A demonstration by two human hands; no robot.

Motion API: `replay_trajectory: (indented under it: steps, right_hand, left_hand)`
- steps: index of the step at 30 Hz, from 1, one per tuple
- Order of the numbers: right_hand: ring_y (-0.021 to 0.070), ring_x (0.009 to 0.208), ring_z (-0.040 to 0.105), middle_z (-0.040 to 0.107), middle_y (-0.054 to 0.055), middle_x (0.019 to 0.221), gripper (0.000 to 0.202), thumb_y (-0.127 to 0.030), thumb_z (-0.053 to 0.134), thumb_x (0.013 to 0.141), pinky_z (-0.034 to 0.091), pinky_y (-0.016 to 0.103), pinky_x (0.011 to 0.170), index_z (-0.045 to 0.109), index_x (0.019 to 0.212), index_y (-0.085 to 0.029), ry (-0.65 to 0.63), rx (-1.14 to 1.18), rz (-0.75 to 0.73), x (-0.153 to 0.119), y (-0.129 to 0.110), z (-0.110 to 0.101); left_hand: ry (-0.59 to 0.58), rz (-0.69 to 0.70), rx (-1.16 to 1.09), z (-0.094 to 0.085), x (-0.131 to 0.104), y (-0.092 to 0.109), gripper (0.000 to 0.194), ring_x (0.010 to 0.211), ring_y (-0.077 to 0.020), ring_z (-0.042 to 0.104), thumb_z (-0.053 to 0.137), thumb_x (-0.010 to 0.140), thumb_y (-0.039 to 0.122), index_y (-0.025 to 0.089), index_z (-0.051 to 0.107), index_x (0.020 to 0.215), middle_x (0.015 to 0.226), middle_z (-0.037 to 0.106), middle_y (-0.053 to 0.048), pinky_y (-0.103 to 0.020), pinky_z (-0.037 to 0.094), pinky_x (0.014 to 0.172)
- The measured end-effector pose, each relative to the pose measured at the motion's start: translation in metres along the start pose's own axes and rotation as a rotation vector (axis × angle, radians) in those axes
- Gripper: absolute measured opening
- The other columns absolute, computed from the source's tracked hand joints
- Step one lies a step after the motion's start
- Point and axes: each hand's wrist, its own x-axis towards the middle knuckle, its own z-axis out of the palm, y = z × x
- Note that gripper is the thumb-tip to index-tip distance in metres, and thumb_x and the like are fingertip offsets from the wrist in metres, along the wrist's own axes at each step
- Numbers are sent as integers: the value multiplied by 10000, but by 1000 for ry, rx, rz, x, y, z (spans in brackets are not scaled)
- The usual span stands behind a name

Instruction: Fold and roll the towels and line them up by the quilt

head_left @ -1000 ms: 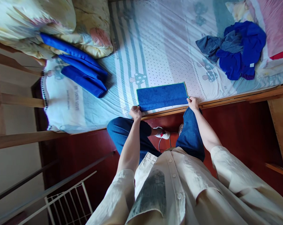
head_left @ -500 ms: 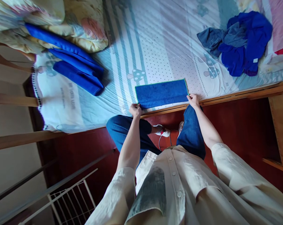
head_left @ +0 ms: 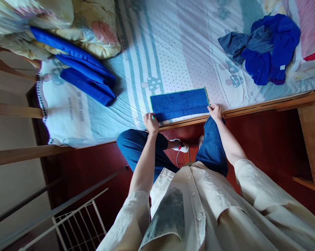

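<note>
A blue towel (head_left: 179, 103) with green edging lies in a folded strip on the bed, close to its front edge. My left hand (head_left: 151, 123) is closed on the towel's near left corner, where a bit of green edging shows between the fingers. At the near right corner, my right hand (head_left: 215, 111) pinches the towel's edge. Between my hands the cloth lies fairly flat on the sheet.
Folded blue cloths (head_left: 88, 76) lie on the bed's left side beside a yellow quilt (head_left: 100, 33). A crumpled blue and grey pile (head_left: 274, 48) lies at the right, near a pink pillow (head_left: 311, 28). The wooden bed edge (head_left: 189, 122) runs before my knees.
My left hand has shifted its grip slightly on the near left corner, its fingers now further over the towel. The right hand and the towel have hardly moved.
</note>
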Motion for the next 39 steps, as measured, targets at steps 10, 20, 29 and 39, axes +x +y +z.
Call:
replay_trajectory:
  steps: [10, 20, 29, 39]
  right_hand:
    - [265, 973, 704, 729, 138, 1145, 156, -276, 588, 961, 558, 412, 944, 726, 988, -209, 18, -52, -139, -8, -11, -5]
    - [300, 1227, 643, 731, 140, 1261, 308, -335, 554, 1002, 531, 457, 1103, 788, 1155, -205, -86, -83, -285, -13, -18, -9]
    - [352, 1321, 579, 663, 141, 1390, 544, -423, 847, 807, 480, 505, 1182, 747, 1292, -197, -178, -91, -312, -11, -15, -12]
    - [289, 1320, 634, 720, 98, 1359, 470, -118, 588, 815, 466, 480, 1231, 785, 1232, -208, -145, 54, -301, -2, -1, -9]
  left_hand:
    - [-154, 84, -34, 6, -5, 5, 424, 1391, -294, 560, 509, 876, 145, 147, 710, 1250, 1384, 677, -172, -475, 374, 1258]
    - [-240, 113, 24, 5, -6, 2, 726, 1496, -347, 477, 585, 674, 61, 92, 639, 1397, 1521, 587, -206, -499, 349, 1279]
    - [-209, 105, 63, 6, -5, 1, 635, 1466, -347, 520, 551, 732, 20, 163, 669, 1340, 1486, 626, -181, -533, 423, 1220]
    - [-174, 110, 34, 1, 3, 0, 549, 1389, -268, 599, 477, 757, 6, 149, 748, 1212, 1365, 717, -133, -431, 403, 1251]
